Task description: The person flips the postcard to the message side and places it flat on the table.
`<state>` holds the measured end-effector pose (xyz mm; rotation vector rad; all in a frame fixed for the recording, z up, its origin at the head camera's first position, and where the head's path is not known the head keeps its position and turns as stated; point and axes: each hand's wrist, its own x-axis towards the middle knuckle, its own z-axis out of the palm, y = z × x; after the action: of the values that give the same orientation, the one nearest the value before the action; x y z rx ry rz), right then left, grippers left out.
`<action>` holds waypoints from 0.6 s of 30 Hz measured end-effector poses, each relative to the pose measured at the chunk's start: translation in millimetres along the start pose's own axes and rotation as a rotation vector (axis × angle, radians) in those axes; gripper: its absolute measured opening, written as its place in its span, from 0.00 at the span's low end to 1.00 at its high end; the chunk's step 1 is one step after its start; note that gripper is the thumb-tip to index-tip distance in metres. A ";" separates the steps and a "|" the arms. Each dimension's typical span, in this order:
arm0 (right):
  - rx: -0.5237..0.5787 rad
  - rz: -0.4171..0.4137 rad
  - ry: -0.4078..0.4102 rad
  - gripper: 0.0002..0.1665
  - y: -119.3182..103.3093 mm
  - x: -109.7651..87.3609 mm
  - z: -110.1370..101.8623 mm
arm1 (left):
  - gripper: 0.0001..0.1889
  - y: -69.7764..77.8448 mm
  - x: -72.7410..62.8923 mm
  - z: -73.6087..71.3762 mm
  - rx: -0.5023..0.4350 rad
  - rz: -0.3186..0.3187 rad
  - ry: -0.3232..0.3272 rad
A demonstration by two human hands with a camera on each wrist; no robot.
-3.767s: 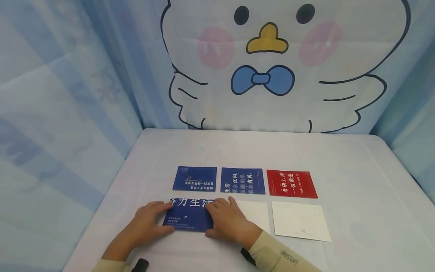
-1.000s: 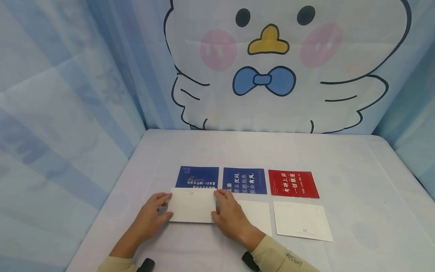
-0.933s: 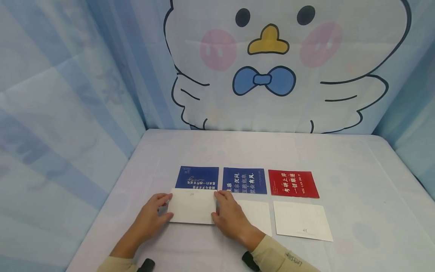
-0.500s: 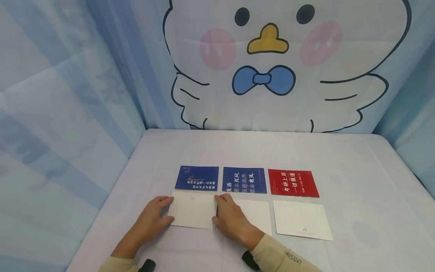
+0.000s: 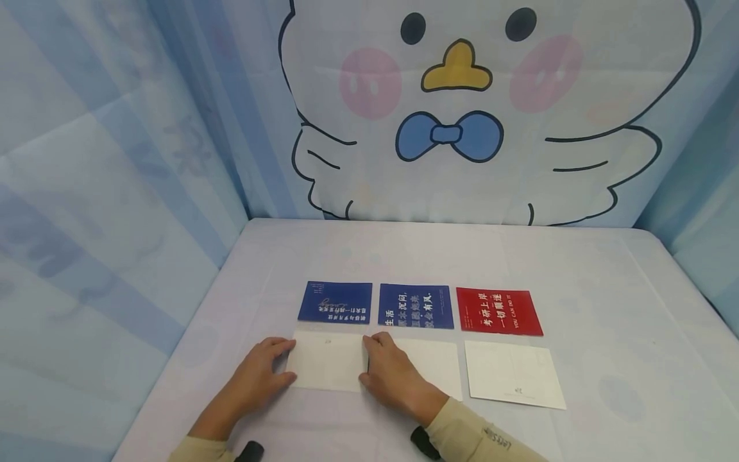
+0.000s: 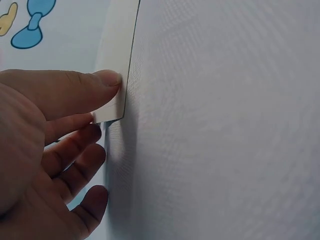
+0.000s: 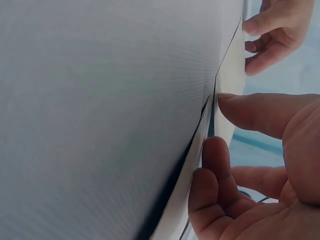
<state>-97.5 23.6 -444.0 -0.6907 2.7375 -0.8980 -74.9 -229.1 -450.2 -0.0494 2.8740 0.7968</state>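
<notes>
A cream postcard (image 5: 329,362), blank side up with a small mark near its far edge, lies at or just above the table at the left of the near row. My left hand (image 5: 260,375) holds its left end, the thumb on the near corner in the left wrist view and the other fingers loosely bent. At the right end, my right hand (image 5: 398,375) holds it by thumb and index finger, partly covering the neighbouring cream postcard (image 5: 439,366). Beyond the held card lies a blue postcard (image 5: 335,303) with white writing.
A second blue postcard (image 5: 416,307) and a red postcard (image 5: 500,311) continue the far row. Another cream postcard (image 5: 514,374) lies at the right of the near row. A white cloth covers the table (image 5: 600,282); a printed curtain (image 5: 450,186) stands behind.
The left near card showed its blue printed face earlier; now its cream side is up. Both hands have lowered it towards me, uncovering the blue card beyond.
</notes>
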 end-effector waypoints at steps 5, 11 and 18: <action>-0.038 -0.004 -0.014 0.35 -0.9 0.1 0.0 | 0.30 -1.3 -0.4 0.5 -0.013 -0.003 -0.010; -0.016 0.003 -0.023 0.35 -1.7 0.3 -1.6 | 0.29 -1.6 -1.7 1.2 -0.028 -0.008 -0.004; -0.008 0.001 -0.023 0.35 -1.3 0.6 -0.6 | 0.29 -1.3 -2.5 0.3 -0.049 0.042 0.006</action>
<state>-97.8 22.7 -442.8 -0.6972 2.7222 -0.8744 -72.3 -230.2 -450.7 0.0029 2.8695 0.8768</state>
